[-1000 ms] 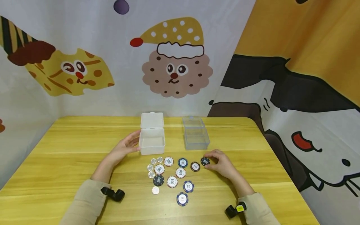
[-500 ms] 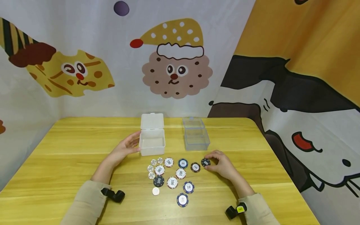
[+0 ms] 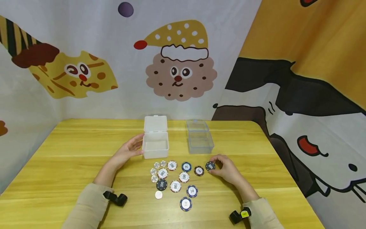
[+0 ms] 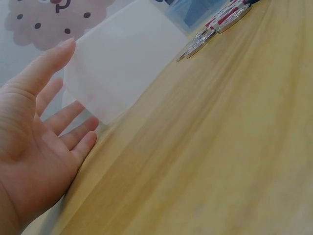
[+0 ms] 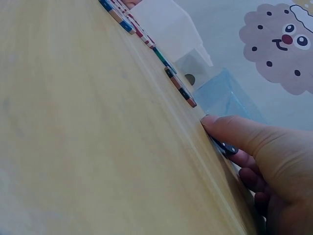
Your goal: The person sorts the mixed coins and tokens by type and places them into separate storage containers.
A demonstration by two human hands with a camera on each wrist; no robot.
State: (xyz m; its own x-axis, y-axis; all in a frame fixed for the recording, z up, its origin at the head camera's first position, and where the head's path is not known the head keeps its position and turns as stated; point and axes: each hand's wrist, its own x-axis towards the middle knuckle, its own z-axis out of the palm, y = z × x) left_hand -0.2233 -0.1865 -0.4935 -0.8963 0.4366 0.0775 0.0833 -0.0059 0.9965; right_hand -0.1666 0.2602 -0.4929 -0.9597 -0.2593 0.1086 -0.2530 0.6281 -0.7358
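Observation:
My left hand [image 3: 127, 151] rests at the left side of an opened white plastic box [image 3: 155, 149], fingers spread loosely and thumb at its near corner; the left wrist view shows the palm [image 4: 44, 176] beside the box wall. My right hand [image 3: 227, 168] pinches a black poker chip [image 3: 210, 166] marked 100 by its edge, low over the table. In the right wrist view the thumb [image 5: 234, 132] covers part of that chip [image 5: 229, 148]. Left of it lies a brown-rimmed chip [image 3: 199, 170], with a blue-rimmed chip [image 3: 186, 167] beyond.
A clear plastic box [image 3: 201, 143], lid raised, stands behind the right-hand chips. Several white and red chips [image 3: 175, 186], blue chips [image 3: 186, 204], another black chip [image 3: 161, 184] and shiny silver coins [image 3: 154, 178] lie flat mid-table. A printed curtain [image 3: 114, 108] hangs behind the table.
The head view has shifted slightly. Both hands keep their places, the left at the white box and the right on the black poker chip.

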